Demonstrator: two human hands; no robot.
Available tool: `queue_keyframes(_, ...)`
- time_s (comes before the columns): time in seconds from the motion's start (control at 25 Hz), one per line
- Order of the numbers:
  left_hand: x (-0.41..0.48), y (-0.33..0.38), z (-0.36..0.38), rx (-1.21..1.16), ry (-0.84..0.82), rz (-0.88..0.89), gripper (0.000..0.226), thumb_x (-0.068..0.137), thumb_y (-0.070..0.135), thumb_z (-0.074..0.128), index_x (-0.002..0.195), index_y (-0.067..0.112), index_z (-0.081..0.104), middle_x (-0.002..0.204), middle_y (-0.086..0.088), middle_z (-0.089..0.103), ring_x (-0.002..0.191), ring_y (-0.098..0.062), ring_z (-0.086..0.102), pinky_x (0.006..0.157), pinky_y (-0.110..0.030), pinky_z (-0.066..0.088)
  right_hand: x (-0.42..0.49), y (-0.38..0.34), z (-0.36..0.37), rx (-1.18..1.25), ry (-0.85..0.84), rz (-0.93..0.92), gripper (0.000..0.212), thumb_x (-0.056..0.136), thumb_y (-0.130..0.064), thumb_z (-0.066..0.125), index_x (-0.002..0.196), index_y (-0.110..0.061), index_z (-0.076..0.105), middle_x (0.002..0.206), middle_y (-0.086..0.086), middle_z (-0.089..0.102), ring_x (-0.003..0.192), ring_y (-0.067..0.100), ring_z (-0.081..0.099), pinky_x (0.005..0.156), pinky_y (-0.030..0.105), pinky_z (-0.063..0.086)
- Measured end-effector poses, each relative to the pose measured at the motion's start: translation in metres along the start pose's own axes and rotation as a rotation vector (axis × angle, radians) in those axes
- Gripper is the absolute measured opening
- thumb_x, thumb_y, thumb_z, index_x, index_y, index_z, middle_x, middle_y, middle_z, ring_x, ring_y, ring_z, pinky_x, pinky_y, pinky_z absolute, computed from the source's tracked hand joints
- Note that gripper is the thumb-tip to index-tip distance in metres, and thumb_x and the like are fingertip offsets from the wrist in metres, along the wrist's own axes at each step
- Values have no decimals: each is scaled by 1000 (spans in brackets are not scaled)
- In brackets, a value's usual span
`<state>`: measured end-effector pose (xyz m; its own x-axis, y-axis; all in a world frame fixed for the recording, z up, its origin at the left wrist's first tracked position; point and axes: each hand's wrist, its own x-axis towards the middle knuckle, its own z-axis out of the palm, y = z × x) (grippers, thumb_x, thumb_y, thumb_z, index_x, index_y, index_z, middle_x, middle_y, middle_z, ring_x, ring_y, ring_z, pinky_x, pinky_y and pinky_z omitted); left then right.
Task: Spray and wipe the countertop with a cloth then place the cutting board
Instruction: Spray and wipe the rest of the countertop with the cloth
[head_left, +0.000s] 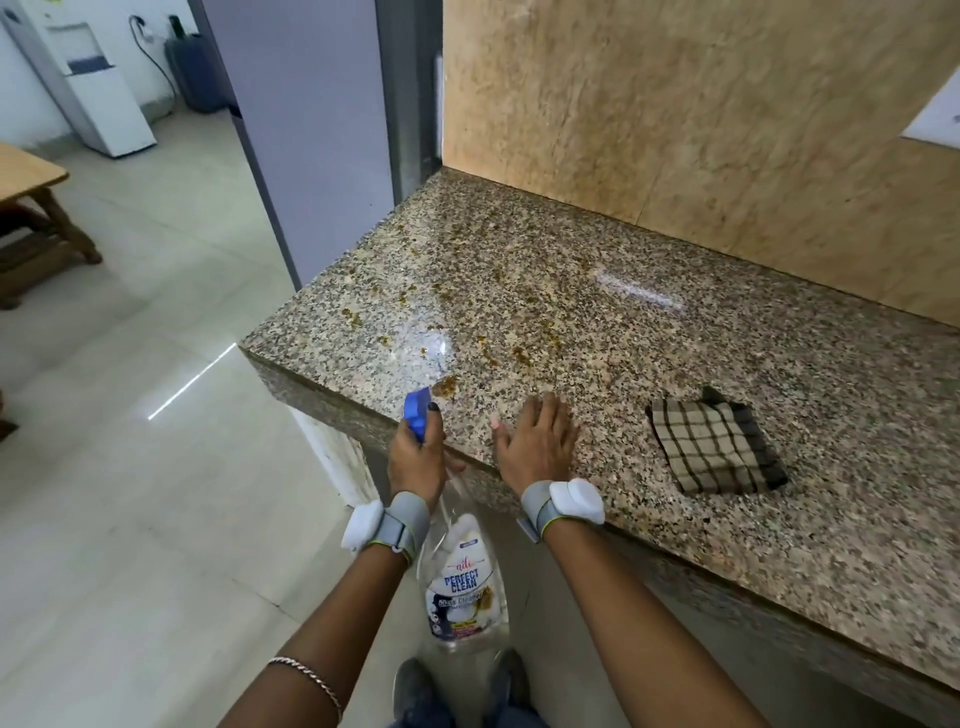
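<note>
My left hand (415, 462) grips the neck of a clear spray bottle (465, 582) with a blue nozzle (417, 410), held just off the front edge of the speckled granite countertop (597, 312). The nozzle points toward the counter's left part, where brown-yellow stains and crumbs (447, 387) are scattered. My right hand (537, 441) lies flat, palm down, fingers apart, on the counter near its front edge. A folded brown-and-beige checked cloth (714, 447) rests on the counter to the right of that hand, untouched. No cutting board is in view.
A beige stone backsplash (675, 130) rises behind the counter. A grey-lilac refrigerator (311, 130) stands against the counter's left end. Pale floor tiles (130, 415) spread to the left, with a wooden table (31, 208) and a white water dispenser (83, 78) further off.
</note>
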<state>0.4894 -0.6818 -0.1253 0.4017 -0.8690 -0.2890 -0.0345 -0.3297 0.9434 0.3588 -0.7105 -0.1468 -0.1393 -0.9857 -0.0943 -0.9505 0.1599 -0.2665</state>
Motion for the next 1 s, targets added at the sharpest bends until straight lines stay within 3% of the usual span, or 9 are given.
queue_keyframes(0.12,8,-3,-8,45,15,22,39,87,52,50,72,16,51,61,-6,52,63,-33,57,68,-46,51,1,-4,12,-78,-8,-5,70,95,-53,21,149,-9,13,158,14,4,145,34,0,115,54,-1)
queue_keyframes(0.2,18,-5,-13,13,-23,20,46,73,66,48,70,20,50,63,-9,51,65,-43,59,70,-58,53,0,-4,14,-99,11,6,74,91,-53,12,149,-8,15,157,15,7,145,34,3,114,54,0)
queue_keyframes(0.28,23,4,-14,32,-45,20,45,69,65,48,72,20,49,65,-7,53,71,-48,62,70,-60,53,-1,-4,14,-92,47,2,77,86,-52,12,147,-7,20,156,16,13,144,35,7,114,55,3)
queue_keyframes(0.36,22,17,-15,12,-49,36,37,72,59,46,73,21,50,72,-6,60,70,-46,63,70,-60,52,-1,-5,16,-88,78,-6,75,86,-52,15,146,-7,25,155,17,18,143,36,11,114,56,5)
queue_keyframes(0.52,30,23,-21,17,47,4,47,66,70,42,71,24,47,83,-12,64,73,-41,66,77,-58,52,-2,-5,15,-88,64,-1,75,87,-52,15,146,-7,24,156,17,16,144,36,9,114,55,4)
queue_keyframes(0.76,39,42,-30,-20,122,18,23,88,47,48,74,29,41,74,-1,54,53,-28,65,76,-55,54,-1,-3,14,-96,63,-9,67,95,-49,28,148,-9,21,157,15,12,144,35,5,114,54,2)
queue_keyframes(0.88,47,40,-37,14,196,36,25,94,39,47,78,19,46,67,0,51,48,-8,62,73,-49,56,0,-2,17,-95,74,-8,69,93,-50,26,147,-8,24,156,16,15,144,36,8,114,55,4)
queue_keyframes(0.96,51,39,-42,41,218,18,33,91,46,46,84,14,47,66,0,52,48,-11,64,71,-42,55,-1,-4,17,-85,99,-6,73,88,-52,21,145,-7,29,155,17,20,143,37,13,113,56,6)
queue_keyframes(1.0,52,41,-44,41,232,19,35,87,53,45,82,18,47,67,0,53,53,-20,66,73,-43,55,-1,-5,17,-81,105,-6,74,87,-52,20,144,-6,31,154,17,22,143,37,14,113,56,7)
